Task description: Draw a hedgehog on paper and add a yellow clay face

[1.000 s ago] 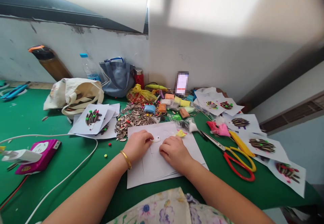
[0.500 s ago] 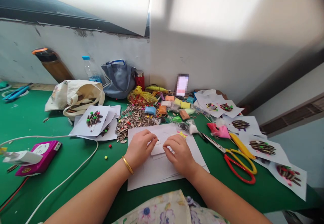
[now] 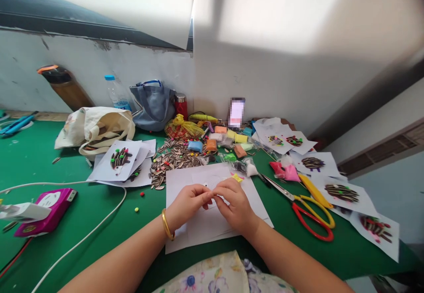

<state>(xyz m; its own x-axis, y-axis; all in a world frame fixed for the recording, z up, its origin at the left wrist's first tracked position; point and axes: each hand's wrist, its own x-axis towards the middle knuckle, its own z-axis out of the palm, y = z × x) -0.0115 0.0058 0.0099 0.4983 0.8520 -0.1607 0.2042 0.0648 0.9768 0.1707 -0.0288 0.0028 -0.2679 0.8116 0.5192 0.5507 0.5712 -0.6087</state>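
Observation:
My left hand (image 3: 191,200), with a gold bangle on its wrist, and my right hand (image 3: 233,200) meet fingertip to fingertip over white paper (image 3: 185,237). Both hands are closed in a pinch; whatever lies between the fingers is too small or hidden to name. A small black dot shows on the paper just above my left fingers. Beyond my right hand lies a bit of yellow clay (image 3: 236,177) on the sheet. Behind the paper spreads a heap of striped sunflower seeds (image 3: 174,156), with small coloured balls among them.
Scissors (image 3: 309,211) with red and yellow handles lie at right, beside pink clay packs (image 3: 285,171) and cards with seed pictures (image 3: 341,192). More cards (image 3: 121,158), a canvas bag (image 3: 76,127), a white cable (image 3: 99,226) and a purple power strip (image 3: 46,213) occupy the left.
My hands have come together; the fingertips were apart before and now touch. My left hand moved right and slightly down. The view has shifted slightly.

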